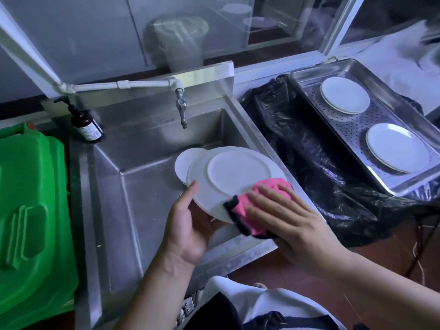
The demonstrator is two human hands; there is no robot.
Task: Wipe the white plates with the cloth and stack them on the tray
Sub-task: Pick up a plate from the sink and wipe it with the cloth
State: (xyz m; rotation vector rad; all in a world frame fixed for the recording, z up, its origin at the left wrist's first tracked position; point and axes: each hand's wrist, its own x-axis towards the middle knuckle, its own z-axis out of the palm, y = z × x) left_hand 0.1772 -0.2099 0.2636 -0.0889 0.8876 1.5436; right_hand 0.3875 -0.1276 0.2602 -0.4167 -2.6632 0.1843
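Left hand [188,225] grips white plate [228,182] from below, thumb on rim, plate upside-down over steel sink [142,186]. Right hand [285,217], fingers flat & spread, presses pink cloth [259,206] on plate's near-right edge. More plates [184,165] just beyond left thumb. Tray [371,115] w/ two plate stacks sits well right of fingers, on black plastic [309,163]. Green bin [33,210] far left.

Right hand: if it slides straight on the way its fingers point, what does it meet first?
The right hand points up-left over the pink cloth. Going straight on, it would probably sweep across the upturned white plate that the left hand holds; depth beyond that is unclear.
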